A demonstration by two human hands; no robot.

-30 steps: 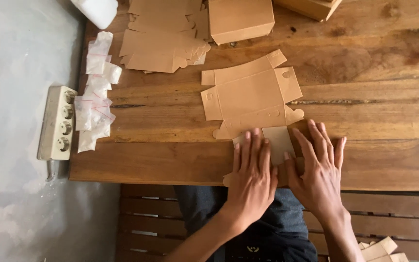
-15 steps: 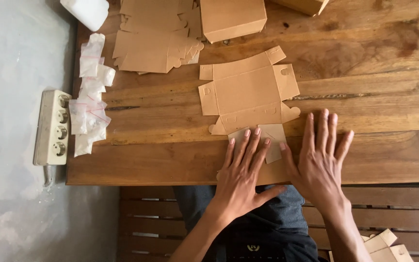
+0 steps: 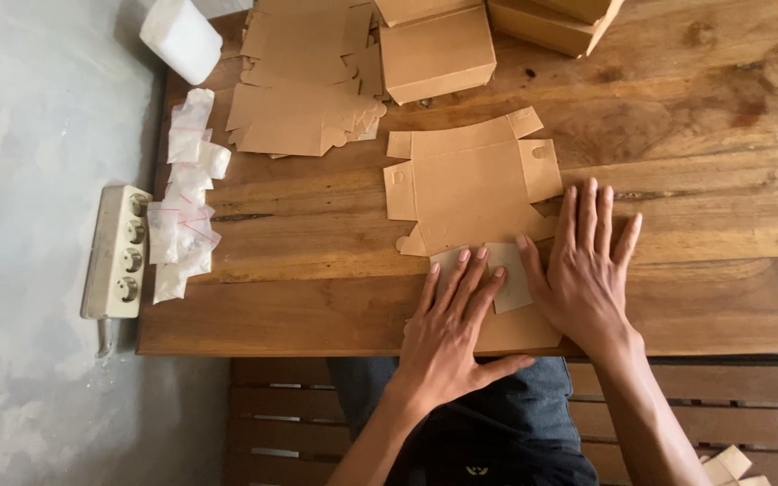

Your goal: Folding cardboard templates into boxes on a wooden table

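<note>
Both palms flat on a brown cardboard blank at the counter's near edge.

The left hand [image 3: 447, 337] lies spread, fingers splayed, pressing on the flat cardboard blank [image 3: 474, 184], whose near end reaches the counter's [image 3: 722, 180] front edge; the right hand [image 3: 583, 270] is spread flat too, just beside it, its fingers on the blank's right side. Neither hand pinches anything. A pale inner flap [image 3: 506, 270] shows between the two hands. Toward the far edge, a loose stack of flat brown blanks [image 3: 303, 90] sits left of a folded brown box [image 3: 436, 52]. Along the left edge lies a row of small clear plastic bags [image 3: 186, 198] with red markings. Off the counter, a cream power strip [image 3: 119, 252] rests on the grey floor.
</note>
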